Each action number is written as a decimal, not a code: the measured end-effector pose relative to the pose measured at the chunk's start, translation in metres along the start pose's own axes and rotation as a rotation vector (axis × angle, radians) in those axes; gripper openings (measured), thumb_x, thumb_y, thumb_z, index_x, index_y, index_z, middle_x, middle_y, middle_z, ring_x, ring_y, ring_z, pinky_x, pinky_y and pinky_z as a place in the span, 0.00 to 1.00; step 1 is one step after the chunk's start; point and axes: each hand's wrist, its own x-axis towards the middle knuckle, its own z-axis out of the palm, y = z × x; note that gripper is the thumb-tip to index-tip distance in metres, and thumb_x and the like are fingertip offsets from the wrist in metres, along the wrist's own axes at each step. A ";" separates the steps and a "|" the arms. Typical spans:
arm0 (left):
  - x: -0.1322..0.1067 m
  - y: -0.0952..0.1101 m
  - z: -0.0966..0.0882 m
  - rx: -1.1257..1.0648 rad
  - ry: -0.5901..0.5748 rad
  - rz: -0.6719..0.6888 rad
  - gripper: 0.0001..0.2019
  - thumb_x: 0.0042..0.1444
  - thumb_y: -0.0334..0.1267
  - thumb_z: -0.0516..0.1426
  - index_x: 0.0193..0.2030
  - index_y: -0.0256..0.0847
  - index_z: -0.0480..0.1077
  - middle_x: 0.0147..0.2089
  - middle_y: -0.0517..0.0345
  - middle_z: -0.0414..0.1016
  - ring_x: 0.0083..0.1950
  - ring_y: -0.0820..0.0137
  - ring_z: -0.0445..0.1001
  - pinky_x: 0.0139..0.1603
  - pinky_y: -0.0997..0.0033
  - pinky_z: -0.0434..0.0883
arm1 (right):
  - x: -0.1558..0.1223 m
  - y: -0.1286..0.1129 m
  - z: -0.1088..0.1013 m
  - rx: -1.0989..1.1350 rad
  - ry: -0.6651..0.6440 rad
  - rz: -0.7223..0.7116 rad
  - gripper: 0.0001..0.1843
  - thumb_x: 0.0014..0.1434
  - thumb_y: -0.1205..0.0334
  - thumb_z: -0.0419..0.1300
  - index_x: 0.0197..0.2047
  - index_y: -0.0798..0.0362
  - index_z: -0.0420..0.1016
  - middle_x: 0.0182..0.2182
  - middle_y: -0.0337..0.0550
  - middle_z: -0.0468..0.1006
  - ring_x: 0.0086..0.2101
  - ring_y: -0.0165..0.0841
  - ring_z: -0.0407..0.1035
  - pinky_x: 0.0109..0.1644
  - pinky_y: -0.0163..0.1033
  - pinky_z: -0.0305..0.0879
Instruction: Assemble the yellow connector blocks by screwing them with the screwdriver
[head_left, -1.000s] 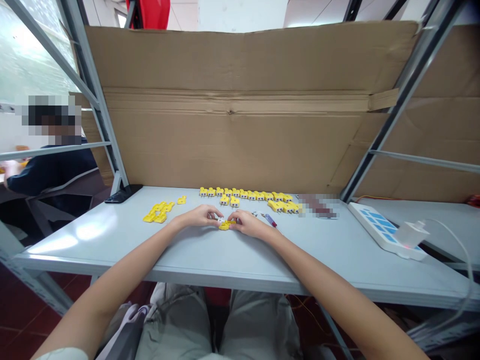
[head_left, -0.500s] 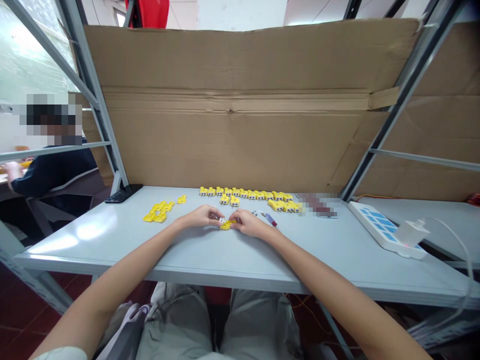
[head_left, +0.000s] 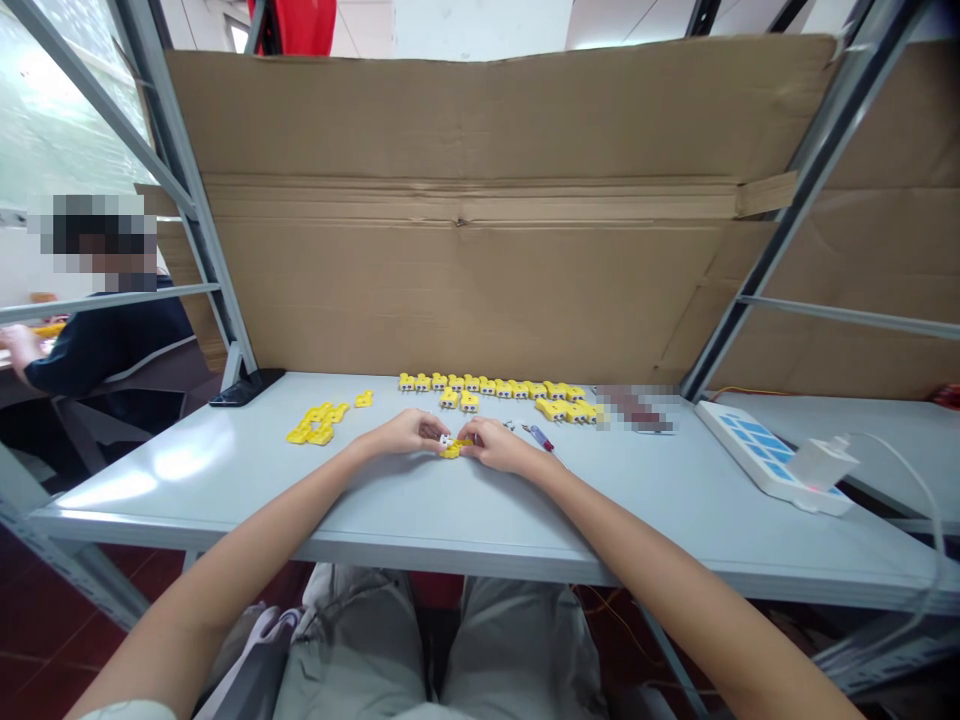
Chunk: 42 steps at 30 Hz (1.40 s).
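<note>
Head view. Hands together at the bench's front middle, the left hand [head_left: 405,433] and right hand [head_left: 502,447] meeting fingertip to fingertip, both clamped on a small yellow plastic connector [head_left: 453,450]. It lies between them, long axis running roughly side to side, though the fingers hide much of it; neither hand is clearly nearer. A small white piece [head_left: 446,440] shows at its left-hand end, against the left fingertips.

Grey metal bench top [head_left: 187,480]: parts lie loose, no tray or bin in view. A long row of yellow connectors [head_left: 487,389] sits at 12 o'clock; a yellow cluster [head_left: 315,427] at 10 o'clock. A small screwdriver with a purple handle [head_left: 541,439] lies at 2 o'clock from the right hand. A power strip [head_left: 765,450] sits at 3 o'clock. A co-worker [head_left: 105,345] sits at far 10 o'clock.
</note>
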 end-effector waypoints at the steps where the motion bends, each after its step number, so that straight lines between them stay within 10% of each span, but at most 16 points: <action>1: -0.001 0.001 0.000 0.012 0.000 -0.003 0.23 0.46 0.48 0.65 0.45 0.34 0.74 0.41 0.49 0.79 0.42 0.64 0.76 0.44 0.68 0.71 | 0.000 0.001 0.001 0.005 0.001 -0.002 0.07 0.57 0.67 0.60 0.39 0.55 0.77 0.37 0.48 0.75 0.38 0.36 0.69 0.43 0.37 0.63; 15: -0.007 0.030 0.012 -0.468 0.114 -0.225 0.17 0.43 0.45 0.66 0.31 0.33 0.72 0.31 0.56 0.72 0.31 0.73 0.72 0.38 0.71 0.68 | 0.002 0.016 0.011 0.065 0.284 -0.259 0.07 0.58 0.71 0.57 0.39 0.54 0.72 0.37 0.45 0.70 0.37 0.33 0.66 0.42 0.38 0.63; 25: 0.000 0.016 0.015 0.043 0.238 0.065 0.23 0.48 0.49 0.64 0.46 0.36 0.72 0.40 0.51 0.76 0.39 0.67 0.74 0.43 0.67 0.69 | 0.007 0.023 -0.009 0.069 0.180 -0.112 0.07 0.57 0.67 0.59 0.40 0.55 0.75 0.39 0.47 0.75 0.38 0.34 0.68 0.44 0.39 0.63; 31: -0.004 0.017 0.019 0.286 0.127 0.095 0.21 0.52 0.51 0.61 0.46 0.37 0.73 0.45 0.49 0.76 0.44 0.64 0.73 0.45 0.67 0.68 | -0.005 0.049 -0.049 -0.021 0.204 0.340 0.16 0.60 0.63 0.57 0.51 0.57 0.72 0.43 0.52 0.76 0.39 0.34 0.70 0.43 0.37 0.63; 35: -0.005 0.018 0.022 0.269 0.102 0.117 0.24 0.52 0.52 0.61 0.51 0.37 0.70 0.51 0.48 0.74 0.47 0.65 0.73 0.47 0.68 0.68 | -0.017 0.070 -0.064 -0.070 -0.065 0.634 0.27 0.54 0.63 0.61 0.58 0.55 0.66 0.44 0.52 0.75 0.35 0.35 0.72 0.36 0.36 0.65; 42: -0.003 0.018 0.023 0.235 0.082 0.138 0.19 0.54 0.50 0.60 0.46 0.36 0.71 0.46 0.49 0.76 0.45 0.66 0.73 0.44 0.70 0.69 | -0.018 0.070 -0.067 0.029 -0.240 0.724 0.23 0.50 0.72 0.59 0.52 0.57 0.70 0.26 0.41 0.75 0.21 0.30 0.71 0.29 0.34 0.66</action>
